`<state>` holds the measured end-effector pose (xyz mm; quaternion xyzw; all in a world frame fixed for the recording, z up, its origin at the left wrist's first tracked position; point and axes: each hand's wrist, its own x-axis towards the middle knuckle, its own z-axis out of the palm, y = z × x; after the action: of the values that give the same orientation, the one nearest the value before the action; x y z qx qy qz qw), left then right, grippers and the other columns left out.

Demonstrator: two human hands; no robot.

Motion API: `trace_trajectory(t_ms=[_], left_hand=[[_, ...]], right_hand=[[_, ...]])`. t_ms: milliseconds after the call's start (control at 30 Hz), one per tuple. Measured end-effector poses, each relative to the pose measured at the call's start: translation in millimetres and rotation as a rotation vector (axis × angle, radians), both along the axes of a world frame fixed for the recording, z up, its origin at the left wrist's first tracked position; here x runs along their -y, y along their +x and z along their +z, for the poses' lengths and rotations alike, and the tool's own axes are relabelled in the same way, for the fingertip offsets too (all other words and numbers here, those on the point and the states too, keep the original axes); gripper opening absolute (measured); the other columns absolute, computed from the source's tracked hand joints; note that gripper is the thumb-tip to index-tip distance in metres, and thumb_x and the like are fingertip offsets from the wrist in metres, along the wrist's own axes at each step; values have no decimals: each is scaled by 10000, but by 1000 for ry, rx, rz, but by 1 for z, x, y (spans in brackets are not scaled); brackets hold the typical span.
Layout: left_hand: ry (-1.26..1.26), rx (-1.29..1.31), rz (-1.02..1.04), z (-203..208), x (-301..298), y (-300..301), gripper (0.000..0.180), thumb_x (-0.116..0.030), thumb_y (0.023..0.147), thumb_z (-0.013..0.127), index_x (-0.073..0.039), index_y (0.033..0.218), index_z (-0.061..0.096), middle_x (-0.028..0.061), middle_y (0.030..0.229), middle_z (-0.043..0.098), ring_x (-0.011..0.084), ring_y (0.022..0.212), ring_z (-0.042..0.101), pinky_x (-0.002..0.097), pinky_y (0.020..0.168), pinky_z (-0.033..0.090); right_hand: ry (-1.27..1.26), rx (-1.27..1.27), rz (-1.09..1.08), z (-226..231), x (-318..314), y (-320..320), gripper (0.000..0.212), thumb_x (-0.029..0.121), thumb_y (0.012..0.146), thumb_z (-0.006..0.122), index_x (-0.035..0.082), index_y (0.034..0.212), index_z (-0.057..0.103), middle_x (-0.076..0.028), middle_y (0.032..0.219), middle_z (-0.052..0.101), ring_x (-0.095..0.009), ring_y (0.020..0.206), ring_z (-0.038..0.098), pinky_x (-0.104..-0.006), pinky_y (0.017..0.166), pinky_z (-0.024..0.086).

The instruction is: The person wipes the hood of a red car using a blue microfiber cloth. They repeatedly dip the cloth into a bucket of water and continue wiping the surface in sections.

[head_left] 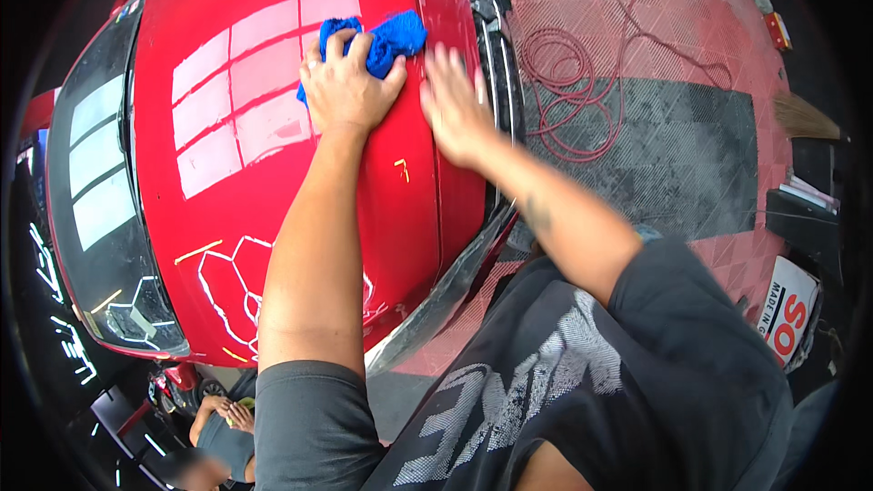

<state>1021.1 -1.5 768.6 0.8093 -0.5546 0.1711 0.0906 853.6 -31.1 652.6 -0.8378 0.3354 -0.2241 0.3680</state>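
On the hood (273, 173), near its front edge, I am pressing a blue cloth (382, 41) under my left hand (346, 86), fingers curled over it. My right hand (455, 109) is lying flat beside it, fingers spread. Paint is gleaming already; how much wiping remains, I cannot tell.

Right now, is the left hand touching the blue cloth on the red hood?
Touching: the head view shows the left hand pressed on the blue cloth, fingers curled over it on the hood.

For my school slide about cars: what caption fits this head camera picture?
Left hand presses a fluffy blue cloth on the glossy red car bonnet; right hand rests flat beside it.
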Motion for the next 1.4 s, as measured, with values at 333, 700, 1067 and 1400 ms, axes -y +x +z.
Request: trace_trajectory(t_ms=[333,700,1067,1400], left_hand=[[42,23,90,5,27,-5,379,-463,832,845,-214,1107,769,103,1367,684,452,1372,533,623,1158,416],[42,21,88,-8,122,51,359,-291,814,830,-140,1130,749,117,1274,695,444,1292,571,562,1108,470],[28,23,117,-7,141,46,382,-302,823,838,-193,1181,763,89,1351,679,461,1337,555,584,1145,450],[188,-45,159,-19,179,60,477,-398,802,853,-388,1276,800,70,1599,587,514,1491,424,651,1258,327]], right_hand=[[33,-29,53,1,67,25,688,415,1175,329,51,1743,195,-189,1829,141,-355,1700,100,-612,1346,36],[184,-97,308,22,44,-13,694,332,1150,420,16,1733,215,-230,1820,138,-406,1696,80,-623,1340,4],[140,-53,306,19,96,12,722,351,1147,422,-1,1734,191,-252,1817,117,-411,1695,86,-659,1330,7],[332,74,199,3,291,103,610,423,1190,297,46,1651,430,-193,1761,345,-330,1658,278,-616,1327,186]])
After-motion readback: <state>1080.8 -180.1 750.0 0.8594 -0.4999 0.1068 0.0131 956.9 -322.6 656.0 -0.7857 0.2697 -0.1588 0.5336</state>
